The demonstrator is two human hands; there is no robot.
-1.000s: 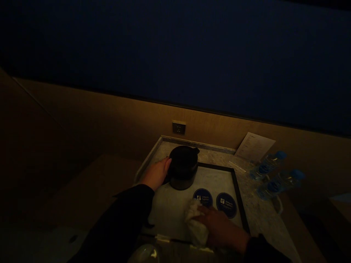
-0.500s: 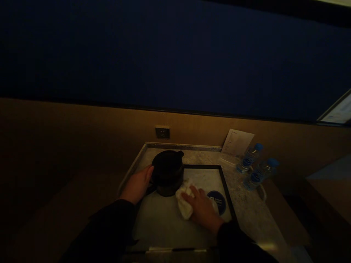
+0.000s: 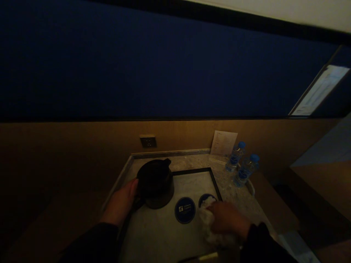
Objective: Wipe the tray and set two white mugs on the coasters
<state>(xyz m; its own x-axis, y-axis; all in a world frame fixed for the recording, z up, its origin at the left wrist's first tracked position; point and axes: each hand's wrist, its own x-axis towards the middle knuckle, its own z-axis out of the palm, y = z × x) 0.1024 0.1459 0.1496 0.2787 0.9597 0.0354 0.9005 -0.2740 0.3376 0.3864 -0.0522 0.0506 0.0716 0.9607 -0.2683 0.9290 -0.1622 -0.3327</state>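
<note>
A dark electric kettle (image 3: 156,184) stands on the left part of a black-rimmed tray (image 3: 192,170). My left hand (image 3: 120,202) is closed at the kettle's handle side, its fingertips partly hidden in the dark. In my right hand (image 3: 226,219) is a crumpled white cloth (image 3: 207,215), pressed down over the right side of the tray. One round blue coaster (image 3: 185,210) lies flat near the tray's middle. Beside it, a second blue coaster (image 3: 205,198) is partly covered by the cloth.
Two water bottles with blue caps, one behind (image 3: 234,157) and one in front (image 3: 246,171), stand right of the tray on the stone counter (image 3: 222,175). A printed card (image 3: 223,143) leans against the wall near a socket (image 3: 148,141).
My right hand has moved with the cloth from beside the kettle to the right and nearer me, uncovering the middle coaster. My left hand stays at the kettle. The camera view has shifted.
</note>
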